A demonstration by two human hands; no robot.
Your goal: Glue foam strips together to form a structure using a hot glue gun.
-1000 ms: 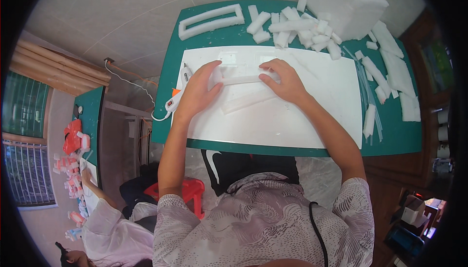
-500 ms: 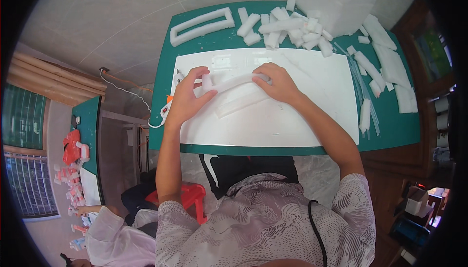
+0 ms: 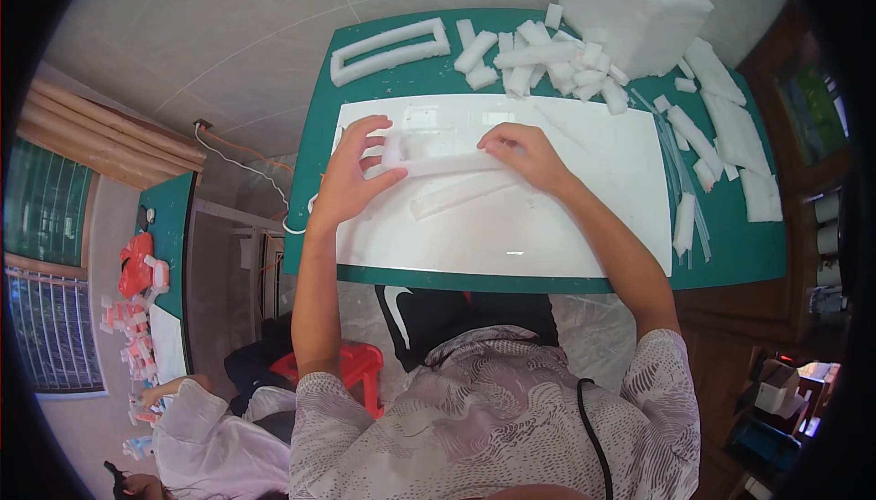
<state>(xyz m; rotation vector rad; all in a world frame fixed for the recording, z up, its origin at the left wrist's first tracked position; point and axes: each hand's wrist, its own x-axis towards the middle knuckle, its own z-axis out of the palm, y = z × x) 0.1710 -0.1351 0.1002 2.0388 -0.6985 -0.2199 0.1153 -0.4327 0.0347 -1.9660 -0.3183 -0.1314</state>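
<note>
— White foam: where is the long strip [image 3: 447, 164] found?
— It is held over the white board [image 3: 547, 217]; one end is pinched by the left hand [image 3: 351, 181], the other is pressed under the curled fingers of the right hand [image 3: 525, 155]; a second strip [image 3: 461, 195] lies just beside it on the board.
— What else is seen on the green surface [image 3: 739, 254]?
— Cut foam pieces [image 3: 547, 62] are heaped beyond the board, beside a large foam block [image 3: 630, 7]; a foam frame [image 3: 391, 49] lies near the far left corner.
</note>
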